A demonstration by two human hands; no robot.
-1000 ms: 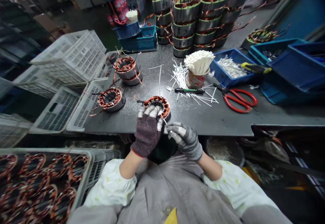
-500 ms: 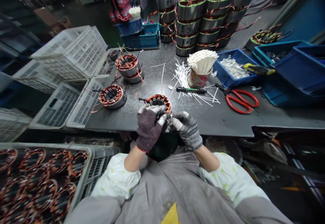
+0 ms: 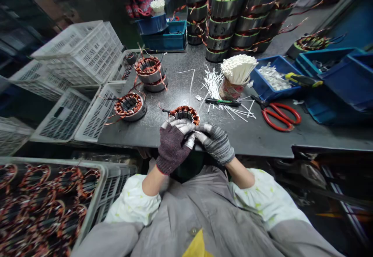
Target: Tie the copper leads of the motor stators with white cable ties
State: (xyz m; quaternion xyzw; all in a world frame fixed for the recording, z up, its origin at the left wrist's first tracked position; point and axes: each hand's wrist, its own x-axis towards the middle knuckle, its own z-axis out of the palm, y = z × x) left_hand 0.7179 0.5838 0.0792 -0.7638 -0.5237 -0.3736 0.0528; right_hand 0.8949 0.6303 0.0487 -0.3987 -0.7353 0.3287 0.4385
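A motor stator (image 3: 189, 110) with copper windings rests near the table's front edge. My left hand (image 3: 174, 144), in a dark purple glove with white-wrapped fingertips, is closed on its near side. My right hand (image 3: 217, 143), in a grey striped glove, is pinched against the stator's near right rim. Whatever lies between its fingertips is too small to make out. A thin white tie (image 3: 191, 86) rises behind the stator and bends over to the left. To the left stand another stator (image 3: 132, 109) and a stack of two stators (image 3: 153, 76).
White ties stand in a cup (image 3: 231, 89), with more scattered around a black pen (image 3: 223, 102). Red-handled scissors (image 3: 281, 116) lie to the right, near blue bins (image 3: 268, 90). Tall stator stacks (image 3: 223, 28) stand behind. White crates (image 3: 67, 113) and a stator-filled crate (image 3: 101, 183) are at left.
The view has shifted slightly. My right fingers have moved in closer against the stator's rim, and my left fingers now lie further over its near side.
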